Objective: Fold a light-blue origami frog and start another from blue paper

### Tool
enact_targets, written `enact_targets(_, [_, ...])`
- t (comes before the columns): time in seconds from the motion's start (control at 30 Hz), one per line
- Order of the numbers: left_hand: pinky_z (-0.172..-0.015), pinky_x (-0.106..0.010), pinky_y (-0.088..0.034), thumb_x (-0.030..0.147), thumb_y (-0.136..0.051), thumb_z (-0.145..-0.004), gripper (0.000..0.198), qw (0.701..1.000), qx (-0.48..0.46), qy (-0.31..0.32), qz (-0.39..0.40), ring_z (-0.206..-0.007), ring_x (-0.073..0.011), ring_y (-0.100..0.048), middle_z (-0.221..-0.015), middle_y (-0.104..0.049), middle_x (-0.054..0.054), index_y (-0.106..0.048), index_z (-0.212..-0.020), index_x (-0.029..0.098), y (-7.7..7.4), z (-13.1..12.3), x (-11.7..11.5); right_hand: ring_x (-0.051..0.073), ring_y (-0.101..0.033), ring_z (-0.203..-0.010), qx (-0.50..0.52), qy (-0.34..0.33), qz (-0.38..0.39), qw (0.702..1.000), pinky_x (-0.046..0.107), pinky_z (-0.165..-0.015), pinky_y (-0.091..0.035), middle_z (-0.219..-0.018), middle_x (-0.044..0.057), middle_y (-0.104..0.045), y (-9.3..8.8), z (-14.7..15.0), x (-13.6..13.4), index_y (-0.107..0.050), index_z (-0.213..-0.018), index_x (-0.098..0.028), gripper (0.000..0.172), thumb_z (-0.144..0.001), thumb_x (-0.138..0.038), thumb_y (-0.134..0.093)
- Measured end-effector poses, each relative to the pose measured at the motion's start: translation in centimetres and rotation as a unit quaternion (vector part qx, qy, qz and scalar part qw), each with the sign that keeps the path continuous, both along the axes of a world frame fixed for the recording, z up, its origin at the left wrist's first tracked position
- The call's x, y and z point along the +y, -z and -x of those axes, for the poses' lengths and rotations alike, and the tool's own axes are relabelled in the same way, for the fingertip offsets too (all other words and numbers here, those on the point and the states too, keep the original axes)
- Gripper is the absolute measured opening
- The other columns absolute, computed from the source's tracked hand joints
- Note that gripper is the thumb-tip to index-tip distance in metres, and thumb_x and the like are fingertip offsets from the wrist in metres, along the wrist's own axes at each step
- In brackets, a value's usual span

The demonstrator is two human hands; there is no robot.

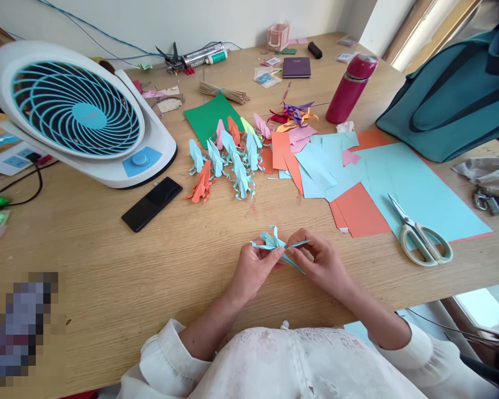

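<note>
Between my two hands, above the near part of the table, is a light blue origami figure (273,239) with thin folded points. My left hand (258,267) pinches its body between thumb and fingers. The fingers of my right hand (318,257) are closed on one of its narrow points at the right. Beyond my hands stands a group of finished-looking folded paper figures (242,178), mostly light blue, with orange, pink and yellow-green ones among them. An orange folded figure (201,184) lies at the group's near left.
Light blue sheets (424,183) and orange paper (360,210) lie at the right, with scissors (426,244) on top. A white fan (166,147) and a black phone (152,204) are at the left. Farther back stand a magenta bottle (349,91) and a teal bag (441,105).
</note>
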State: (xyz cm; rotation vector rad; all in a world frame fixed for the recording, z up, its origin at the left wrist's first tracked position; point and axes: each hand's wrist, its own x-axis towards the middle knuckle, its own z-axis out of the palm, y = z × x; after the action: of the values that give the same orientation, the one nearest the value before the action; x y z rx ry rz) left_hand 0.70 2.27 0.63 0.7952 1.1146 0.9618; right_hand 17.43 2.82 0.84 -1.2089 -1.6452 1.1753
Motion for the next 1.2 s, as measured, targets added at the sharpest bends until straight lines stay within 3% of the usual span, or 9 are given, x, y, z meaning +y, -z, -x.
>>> enact_targets(0.1, [-0.062,-0.026,-0.057,0.039,-0.076,-0.073,0.027,1.0,0.017,0.009,-0.021,-0.07,-0.0144,-0.062,-0.077,-0.067,-0.002,-0.068,-0.079,0.014,0.4,0.0,0.0,0.013,-0.052,-0.065,0.123,0.009,0.104,0.987,0.026,-0.059,-0.042,-0.074,-0.001,-0.056,0.2,0.3,0.2,-0.055,-0.086,-0.022,0.016,-0.088,-0.034,-0.065])
enact_targets(0.2, [-0.064,-0.025,-0.055,0.035,-0.074,-0.075,0.023,0.996,0.059,0.015,-0.058,-0.067,-0.013,-0.06,-0.074,-0.065,-0.001,-0.066,-0.077,0.014,0.6,0.0,0.0,0.013,-0.049,-0.064,0.169,0.018,0.134,0.976,0.026,-0.059,-0.041,-0.071,-0.003,-0.052,0.5,0.5,0.4,-0.052,-0.084,-0.022,0.023,-0.084,-0.038,-0.069])
enact_targets(0.33, [-0.064,-0.021,-0.05,0.031,-0.074,-0.076,0.019,0.987,0.115,0.02,-0.108,-0.067,-0.0116,-0.059,-0.073,-0.065,0.0,-0.064,-0.076,0.015,0.7,0.0,-0.1,0.013,-0.049,-0.067,0.158,0.015,0.139,0.978,0.027,-0.062,-0.042,-0.074,-0.002,-0.053,0.6,0.4,0.5,-0.052,-0.083,-0.022,0.027,-0.084,-0.042,-0.069])
enact_targets(0.5, [-0.064,-0.022,-0.049,0.035,-0.073,-0.077,0.021,0.983,0.153,0.012,-0.098,-0.067,-0.0135,-0.061,-0.073,-0.068,-0.002,-0.067,-0.076,0.015,0.6,-0.1,-0.2,0.013,-0.049,-0.065,0.151,0.012,0.15,0.977,0.027,-0.06,-0.042,-0.073,-0.002,-0.053,0.4,0.3,0.5,-0.053,-0.085,-0.021,0.03,-0.083,-0.047,-0.068])
enact_targets(0.9, [-0.061,-0.024,-0.05,0.037,-0.068,-0.081,0.022,0.983,0.159,0.015,-0.094,-0.064,-0.0138,-0.06,-0.071,-0.066,-0.002,-0.064,-0.075,0.015,1.8,0.1,-0.1,0.013,-0.055,-0.058,0.177,0.026,0.18,0.967,0.024,-0.05,-0.041,-0.065,-0.004,-0.057,-0.3,1.0,0.5,-0.052,-0.086,-0.022,0.036,-0.076,-0.049,-0.073])
enact_targets(1.07, [-0.067,-0.026,-0.052,0.036,-0.067,-0.08,0.023,0.985,0.152,0.026,-0.075,-0.068,-0.0148,-0.063,-0.075,-0.07,-0.004,-0.067,-0.078,0.013,1.0,0.1,0.2,0.014,-0.057,-0.064,0.131,0.002,0.185,0.974,0.027,-0.057,-0.044,-0.07,0.0,-0.061,-0.1,0.7,0.4,-0.058,-0.082,-0.019,0.034,-0.078,-0.051,-0.07])
enact_targets(1.2, [-0.066,-0.027,-0.055,0.041,-0.074,-0.074,0.028,0.996,0.086,0.02,-0.029,-0.071,-0.0166,-0.066,-0.077,-0.072,-0.004,-0.07,-0.077,0.013,0.5,0.1,0.4,0.014,-0.052,-0.061,0.057,-0.015,0.158,0.986,0.026,-0.054,-0.039,-0.067,0.0,-0.059,0.1,0.4,0.3,-0.059,-0.078,-0.018,0.035,-0.086,-0.052,-0.061])
